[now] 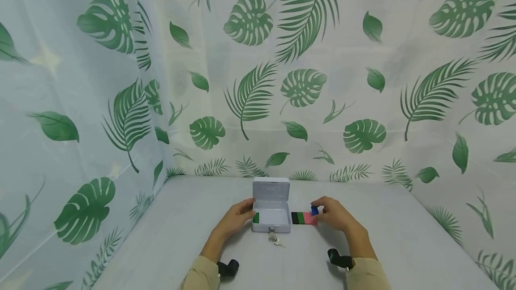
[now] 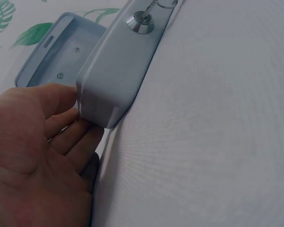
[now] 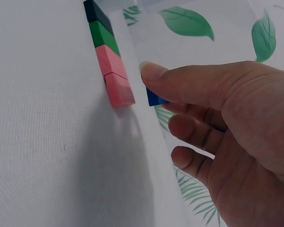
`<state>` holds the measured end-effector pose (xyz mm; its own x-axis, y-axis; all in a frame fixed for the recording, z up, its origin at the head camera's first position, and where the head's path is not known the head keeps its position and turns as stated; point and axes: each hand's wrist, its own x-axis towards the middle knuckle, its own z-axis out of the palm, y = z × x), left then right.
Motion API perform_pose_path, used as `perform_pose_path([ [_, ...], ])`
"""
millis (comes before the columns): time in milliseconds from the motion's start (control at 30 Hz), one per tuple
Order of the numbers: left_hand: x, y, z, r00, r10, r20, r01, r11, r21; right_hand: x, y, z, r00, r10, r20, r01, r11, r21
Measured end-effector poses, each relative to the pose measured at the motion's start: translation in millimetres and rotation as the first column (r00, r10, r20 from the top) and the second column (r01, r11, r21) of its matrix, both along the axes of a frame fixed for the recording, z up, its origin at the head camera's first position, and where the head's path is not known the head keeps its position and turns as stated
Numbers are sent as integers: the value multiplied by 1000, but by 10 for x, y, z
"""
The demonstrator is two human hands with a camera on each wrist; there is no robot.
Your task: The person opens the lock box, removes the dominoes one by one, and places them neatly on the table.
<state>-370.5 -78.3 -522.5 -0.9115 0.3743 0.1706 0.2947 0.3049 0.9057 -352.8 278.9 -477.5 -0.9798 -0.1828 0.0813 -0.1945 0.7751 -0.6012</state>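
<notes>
Two hands at a small open box

Nearest: left hand point(image 1: 235, 220), fingers loosely bent, touching the left end of the grey metal box point(image 1: 272, 206). Box near the middle of the grey table point(image 1: 403, 245), lid up, key point(image 1: 274, 236) hanging in the front lock. Right hand point(image 1: 335, 214) just right of the box, pinching a little blue block point(image 1: 314, 210) between thumb and fingers. Row of blocks point(image 1: 304, 218) beside the box: black, green, pink. One green block point(image 1: 255, 217) at the box's left end.
</notes>
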Motion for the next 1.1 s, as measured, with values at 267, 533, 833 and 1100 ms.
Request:
perform_pose_path([
  [267,-34,13,7,1000,9,-4,-9,1000,-5,-9,46,19,999,-21,28,21,1000,4],
  [533,-25,12,13,1000,1,2,-1,1000,9,-4,91,-12,998,-43,36,43,999,10],
  [833,-26,21,5,1000,3,-21,-3,1000,-3,10,98,-12,997,-45,57,45,999,10],
  [1100,-10,19,-3,1000,5,-3,-5,1000,12,10,121,-33,996,-44,83,44,999,3],
])
